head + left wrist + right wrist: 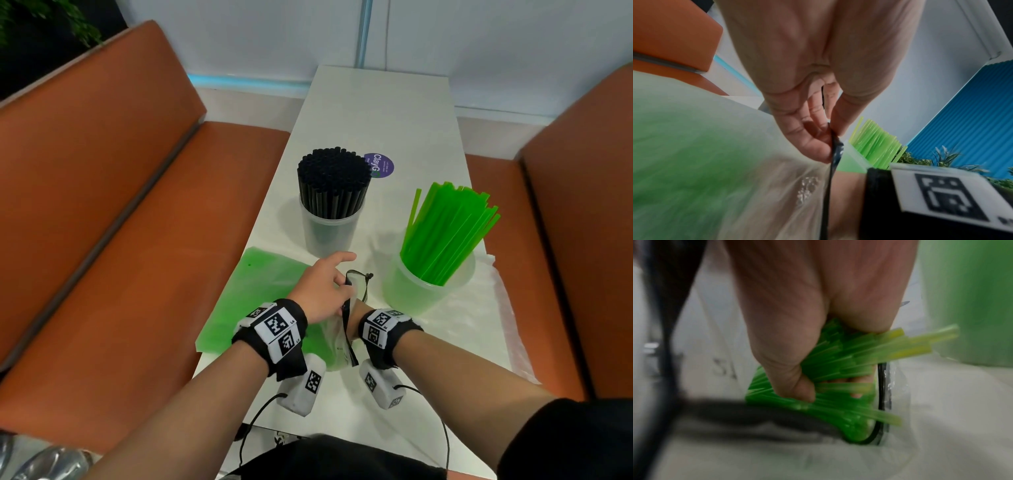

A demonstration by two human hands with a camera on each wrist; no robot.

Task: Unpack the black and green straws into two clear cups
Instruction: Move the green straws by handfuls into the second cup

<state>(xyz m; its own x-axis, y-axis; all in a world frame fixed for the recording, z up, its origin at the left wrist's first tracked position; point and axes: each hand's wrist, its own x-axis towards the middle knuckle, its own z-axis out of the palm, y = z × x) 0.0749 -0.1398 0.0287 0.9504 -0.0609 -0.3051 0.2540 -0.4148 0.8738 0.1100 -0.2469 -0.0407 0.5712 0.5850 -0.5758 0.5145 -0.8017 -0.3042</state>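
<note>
A clear cup (327,228) packed with black straws (334,178) stands mid-table. To its right, a second clear cup (419,291) holds green straws (448,226) that lean right. A clear bag with a black rim (352,308) stands open at the near edge. My left hand (322,287) pinches that rim (833,142) between thumb and fingers. My right hand (797,345) reaches inside the bag and grips a bundle of green straws (849,363). In the head view the right hand's fingers are hidden by the bag.
A flat green bag (253,301) lies on the white table (394,113) under my left forearm. Crumpled clear plastic (507,308) lies at the right edge. A purple sticker (380,165) sits behind the black straws. Orange benches (102,205) flank the narrow table.
</note>
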